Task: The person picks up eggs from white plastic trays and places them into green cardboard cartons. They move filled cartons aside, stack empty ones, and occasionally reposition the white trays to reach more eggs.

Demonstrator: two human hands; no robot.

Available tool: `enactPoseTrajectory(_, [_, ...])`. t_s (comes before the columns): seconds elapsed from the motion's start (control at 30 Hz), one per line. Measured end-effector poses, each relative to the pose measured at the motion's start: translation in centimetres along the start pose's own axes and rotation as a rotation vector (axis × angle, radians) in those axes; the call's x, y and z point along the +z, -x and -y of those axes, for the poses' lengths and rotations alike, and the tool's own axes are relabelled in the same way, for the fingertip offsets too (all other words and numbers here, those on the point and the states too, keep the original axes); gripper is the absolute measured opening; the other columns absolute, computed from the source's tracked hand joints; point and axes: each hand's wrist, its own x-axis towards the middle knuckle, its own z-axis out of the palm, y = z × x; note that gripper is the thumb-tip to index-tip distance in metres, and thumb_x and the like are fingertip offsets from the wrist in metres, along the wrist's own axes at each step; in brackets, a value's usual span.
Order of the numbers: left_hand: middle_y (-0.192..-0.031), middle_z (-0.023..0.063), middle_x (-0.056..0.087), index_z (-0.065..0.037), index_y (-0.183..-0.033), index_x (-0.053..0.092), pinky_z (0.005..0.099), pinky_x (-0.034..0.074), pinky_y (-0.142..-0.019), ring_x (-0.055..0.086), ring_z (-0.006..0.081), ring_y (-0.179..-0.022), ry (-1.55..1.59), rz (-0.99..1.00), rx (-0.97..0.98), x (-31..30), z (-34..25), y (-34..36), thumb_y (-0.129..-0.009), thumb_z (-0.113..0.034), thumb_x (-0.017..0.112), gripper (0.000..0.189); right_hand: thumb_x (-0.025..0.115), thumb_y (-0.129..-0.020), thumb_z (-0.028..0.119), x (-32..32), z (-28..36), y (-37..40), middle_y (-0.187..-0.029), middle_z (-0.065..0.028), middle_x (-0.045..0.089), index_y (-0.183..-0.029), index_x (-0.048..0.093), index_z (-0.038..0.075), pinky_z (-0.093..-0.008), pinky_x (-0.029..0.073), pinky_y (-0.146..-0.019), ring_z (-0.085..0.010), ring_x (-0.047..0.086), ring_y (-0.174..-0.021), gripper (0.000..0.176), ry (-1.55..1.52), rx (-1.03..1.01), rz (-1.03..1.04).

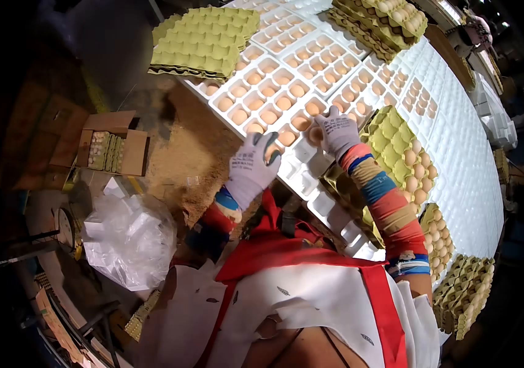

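Note:
My left hand (253, 164), in a pale printed glove, is at the near edge of a white foam tray (302, 173), its fingers curled around an egg (272, 151). My right hand (339, 134), gloved the same way, grips a brown egg (315, 135) above the tray's cups. Eggs sit singly in the cups beyond both hands, while several cups nearest my body hold none. Right of my right hand lies a yellow-green pulp egg carton (391, 132), with loose eggs (419, 168) along its right side.
Stacked pulp cartons (204, 43) stand at the far left of the table, and egg-filled ones (385, 21) at the back. White trays (458, 159) cover the right side. On the floor are a cardboard box (133, 150) with eggs and a clear plastic bag (130, 242).

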Motion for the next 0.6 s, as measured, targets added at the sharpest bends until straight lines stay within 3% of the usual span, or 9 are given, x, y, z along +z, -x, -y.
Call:
enactPoseTrajectory(0.1, [-0.118,0.0137,0.053,-0.014,-0.128,0.053,0.0413,0.051,-0.09,0.061,0.0303,-0.101,-0.146,0.127,0.214,2.9,-1.3,0.5,-0.082,-0.033,0.066,0.051,0.062,-0.079,0.031,-1.9,2.5,0.7,-0.113,-0.0178,0.054,-0.12,0.055,0.018,-0.0424,0.05,-0.083,-0.0338,0.062,-0.098,0.043,-0.177,-0.117,0.088])
enactPoseTrajectory(0.23, [-0.12,0.0125,0.055,-0.014,-0.121,0.06,0.043,0.049,-0.089,0.061,0.0298,-0.103,-0.16,0.247,0.081,2.8,-1.2,-1.0,-0.08,-0.036,0.068,0.048,0.055,-0.085,0.034,0.1,2.2,0.3,-0.116,-0.0163,0.058,-0.129,0.054,0.022,-0.0421,0.05,-0.08,-0.0341,0.063,-0.099,0.045,-0.161,-0.198,0.2])
enactPoseTrajectory(0.27, [-0.122,0.0136,0.057,-0.008,-0.117,0.061,0.0404,0.051,-0.089,0.062,0.0272,-0.103,0.095,0.221,0.067,2.6,0.3,-1.4,-0.081,-0.032,0.069,0.044,0.054,-0.087,0.033,0.2,1.3,0.6,-0.115,-0.0155,0.058,-0.128,0.055,0.021,-0.0425,0.05,-0.08,-0.034,0.063,-0.098,0.044,-0.238,-0.191,0.162])
enactPoseTrajectory(0.3, [-0.121,0.0142,0.059,-0.004,-0.122,0.058,0.0333,0.053,-0.085,0.062,0.022,-0.103,0.686,0.27,-0.119,4.8,3.4,-2.0,-0.086,-0.023,0.065,0.042,0.052,-0.088,0.032,0.0,0.8,0.8,-0.115,-0.0147,0.058,-0.128,0.055,0.02,-0.0428,0.05,-0.079,-0.0339,0.063,-0.097,0.042,-0.316,-0.184,0.122])
enactPoseTrajectory(0.37, [-0.118,0.0132,0.06,-0.002,-0.131,0.051,0.0277,0.055,-0.08,0.062,0.0189,-0.102,1.276,0.322,-0.01,3.5,4.8,-1.0,-0.089,-0.015,0.062,0.046,0.051,-0.089,0.028,0.5,1.8,1.9,-0.113,-0.0119,0.058,-0.123,0.057,0.019,-0.0418,0.046,-0.086,-0.031,0.059,-0.103,0.035,-0.301,-0.2,0.022])
enactPoseTrajectory(0.43, [-0.122,0.0148,0.058,-0.003,-0.14,0.041,0.0336,0.058,-0.079,0.065,0.0239,-0.099,1.775,0.723,-0.383,2.2,4.5,-1.0,-0.088,-0.01,0.062,0.056,0.051,-0.089,0.027,2.6,2.3,2.5,-0.113,-0.0109,0.058,-0.119,0.058,0.018,-0.0416,0.043,-0.091,-0.0294,0.056,-0.108,0.032,-0.182,-0.314,-0.101])
enactPoseTrajectory(0.5, [-0.121,0.0144,0.058,-0.003,-0.136,0.046,0.0371,0.059,-0.081,0.064,0.0254,-0.101,1.522,0.688,-0.304,2.0,2.6,0.8,-0.089,-0.01,0.062,0.051,0.054,-0.086,0.025,2.9,1.8,3.2,-0.116,-0.0111,0.057,-0.118,0.057,0.017,-0.0422,0.04,-0.095,-0.0284,0.053,-0.113,0.034,-0.144,-0.233,0.004])
enactPoseTrajectory(0.53, [-0.12,0.0094,0.059,-0.004,-0.13,0.052,0.0298,0.056,-0.084,0.062,0.0216,-0.103,1.407,0.615,-0.124,2.8,2.3,1.4,-0.086,-0.013,0.066,0.047,0.055,-0.085,0.025,2.3,1.3,3.5,-0.117,-0.012,0.056,-0.121,0.056,0.016,-0.0421,0.04,-0.094,-0.0298,0.054,-0.111,0.037,-0.168,-0.177,0.046])
enactPoseTrajectory(0.6, [-0.116,0.0121,0.06,-0.005,-0.12,0.057,0.0341,0.05,-0.092,0.06,0.0243,-0.105,0.846,0.337,0.165,4.0,1.2,2.9,-0.078,-0.011,0.072,0.045,0.058,-0.082,0.025,1.3,1.0,3.9,-0.114,-0.0121,0.058,-0.119,0.058,0.015,-0.0435,0.041,-0.093,-0.0306,0.056,-0.108,0.039,-0.167,-0.102,0.132])
